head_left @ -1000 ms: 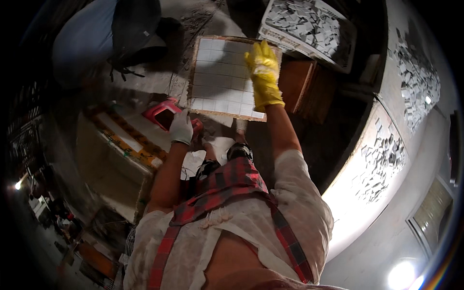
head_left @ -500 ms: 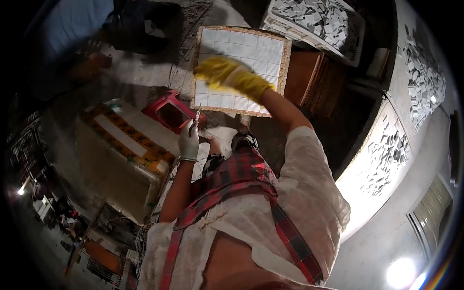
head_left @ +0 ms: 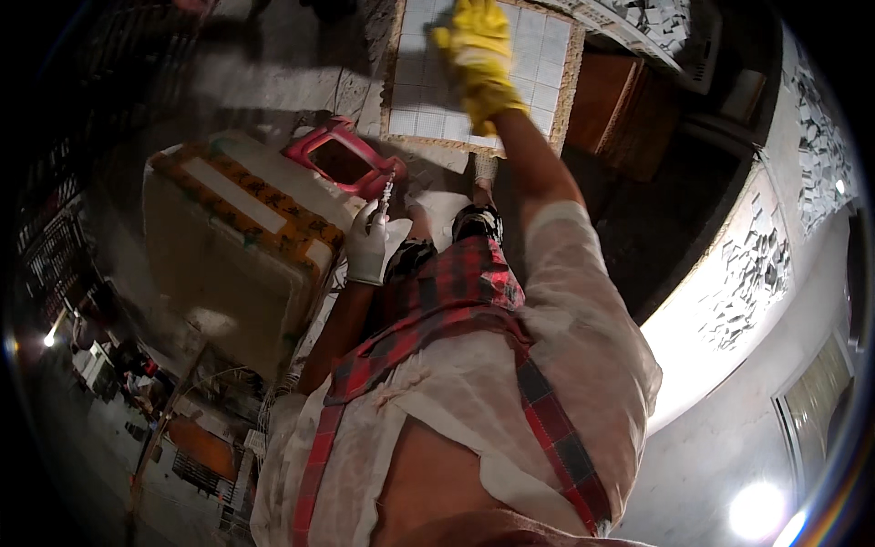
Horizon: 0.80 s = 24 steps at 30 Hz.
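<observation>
My right hand (head_left: 484,59), in a yellow rubber glove, lies over the far part of a square panel (head_left: 419,96) faced with white gridded tiles. Its fingers stretch away from me and the thumb stands out to the left. Rough tan material rims the panel. Lower and to the left, my left hand (head_left: 365,244), in a white glove, closes around a slim, pale, knobbly tool (head_left: 386,196) that points up; its exact kind is unclear. Just beyond that tool is a red plastic stool (head_left: 351,162) with an open middle.
A large foam box (head_left: 237,237) with orange tape stands at the left. Brown boards (head_left: 606,100) are stacked right of the panel. A white crate (head_left: 638,32) of grey-white tile pieces sits far right, and more pieces (head_left: 747,273) lie on a pale surface.
My right hand has swung from pointing left across the panel to reaching toward its far side. The view has shifted, and the dark and blue shapes at upper left have mostly left it.
</observation>
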### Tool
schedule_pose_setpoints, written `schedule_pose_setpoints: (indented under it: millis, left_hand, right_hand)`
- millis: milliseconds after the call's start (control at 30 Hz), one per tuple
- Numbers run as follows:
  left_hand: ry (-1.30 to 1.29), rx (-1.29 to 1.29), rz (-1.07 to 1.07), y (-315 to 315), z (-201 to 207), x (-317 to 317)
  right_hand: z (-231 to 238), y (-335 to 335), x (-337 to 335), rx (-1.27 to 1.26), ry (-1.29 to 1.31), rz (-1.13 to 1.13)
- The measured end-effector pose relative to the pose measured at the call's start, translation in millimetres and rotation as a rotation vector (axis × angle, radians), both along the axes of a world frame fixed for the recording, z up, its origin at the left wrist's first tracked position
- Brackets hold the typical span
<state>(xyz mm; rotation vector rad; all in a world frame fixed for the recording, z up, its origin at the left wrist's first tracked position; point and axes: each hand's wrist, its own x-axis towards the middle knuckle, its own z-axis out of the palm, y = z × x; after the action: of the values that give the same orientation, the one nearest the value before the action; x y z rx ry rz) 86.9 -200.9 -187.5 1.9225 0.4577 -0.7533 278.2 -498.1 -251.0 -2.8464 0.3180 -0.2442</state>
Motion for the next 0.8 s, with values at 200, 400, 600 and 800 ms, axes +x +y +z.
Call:
schedule_pose_setpoints:
  millis: [200, 400, 600, 800]
  left_hand:
    - [-0.092, 0.065, 0.028, 7, -12, -15]
    - [-0.363, 0.127, -0.257, -8, -17, -22]
    - [-0.069, 0.053, -0.013, -31, -5, -16]
    - [-0.221, -0.081, 0.033, -61, 48, 0]
  right_hand:
    - [1, 90, -47, 0.234, -0.411, 0.299]
    - [-3, -45, -115, 0.198, -0.164, 0.193]
    - [-17, -122, -51, -0.004, -0.224, 0.042]
    - [-26, -15, 17, -0.404, -0.377, 0.892]
